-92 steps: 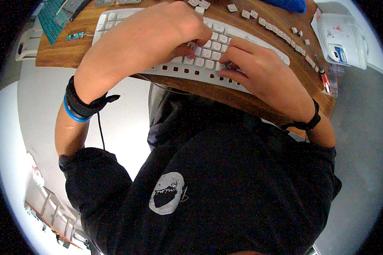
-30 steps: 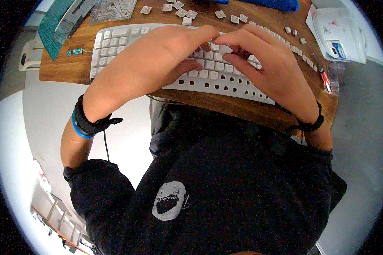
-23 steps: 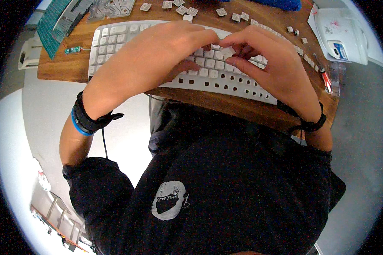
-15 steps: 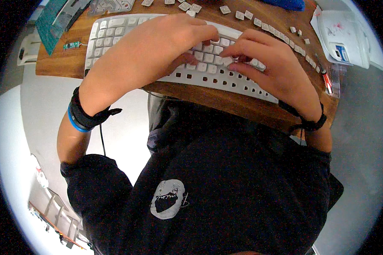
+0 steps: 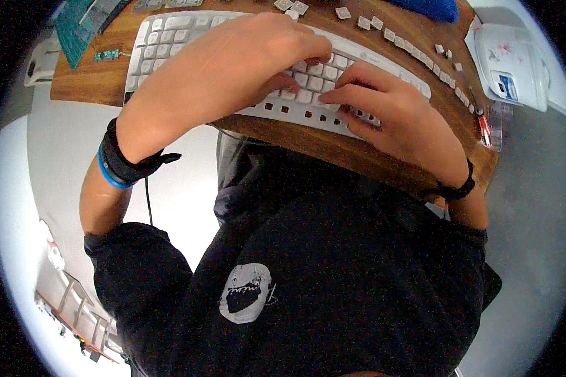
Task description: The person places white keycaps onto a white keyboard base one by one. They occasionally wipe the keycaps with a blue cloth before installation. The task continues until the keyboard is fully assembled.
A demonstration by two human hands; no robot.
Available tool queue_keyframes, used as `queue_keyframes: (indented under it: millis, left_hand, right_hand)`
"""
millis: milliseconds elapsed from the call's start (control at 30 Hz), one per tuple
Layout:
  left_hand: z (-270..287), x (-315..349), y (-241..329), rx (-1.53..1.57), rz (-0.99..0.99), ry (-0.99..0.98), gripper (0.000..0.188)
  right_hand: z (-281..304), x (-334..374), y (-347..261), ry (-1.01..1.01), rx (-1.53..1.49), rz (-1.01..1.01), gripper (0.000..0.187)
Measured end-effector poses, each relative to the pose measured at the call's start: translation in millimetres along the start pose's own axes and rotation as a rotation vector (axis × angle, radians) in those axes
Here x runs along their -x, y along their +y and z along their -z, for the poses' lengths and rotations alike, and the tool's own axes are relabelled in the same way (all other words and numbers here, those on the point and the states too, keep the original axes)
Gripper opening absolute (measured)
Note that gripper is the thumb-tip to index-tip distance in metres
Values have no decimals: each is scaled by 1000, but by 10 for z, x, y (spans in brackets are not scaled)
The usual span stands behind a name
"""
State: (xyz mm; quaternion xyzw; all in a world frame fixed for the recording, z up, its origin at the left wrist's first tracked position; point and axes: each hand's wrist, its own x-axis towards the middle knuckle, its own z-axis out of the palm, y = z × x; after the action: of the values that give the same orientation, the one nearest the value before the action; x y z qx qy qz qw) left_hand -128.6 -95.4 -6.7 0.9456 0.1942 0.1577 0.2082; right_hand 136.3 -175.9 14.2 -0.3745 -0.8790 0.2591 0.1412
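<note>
A white keyboard [image 5: 170,34] lies along the near side of the wooden desk. Pale keycaps [image 5: 314,83] fill its left and middle, while square switch openings [image 5: 308,115] show along the near edge. My left hand [image 5: 273,53] rests over its middle, palm down, with the thumb and forefinger apart on the keycaps. To the right, my right hand [image 5: 390,107] reaches in with its forefinger touching a keycap near the bare openings. Its thumb is spread away, lower down over the near edge. No loose piece shows between the fingers of either hand.
Several loose keycaps [image 5: 415,52] form a curved line beyond the keyboard's right end. A red screwdriver [image 5: 483,129] lies by the right desk edge, beside a clear plastic tray [image 5: 509,56]. A small green circuit board [image 5: 109,55] and a green mat [image 5: 75,31] are at left.
My right hand has moved slightly left and nearer to me, its thumb opening away from the forefinger. My left hand stays on the keyboard. The whole view has shifted a little.
</note>
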Motion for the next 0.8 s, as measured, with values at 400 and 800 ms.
queue_keyframes:
  millis: [400,800]
  left_hand:
    - [237,-148,104,62,32,-118,32]
    - [236,-160,101,37,10,-117,24]
  right_hand:
    - [-45,53,-108,40,35,-85,22]
    - [-26,46,-184,51,146,-140,22]
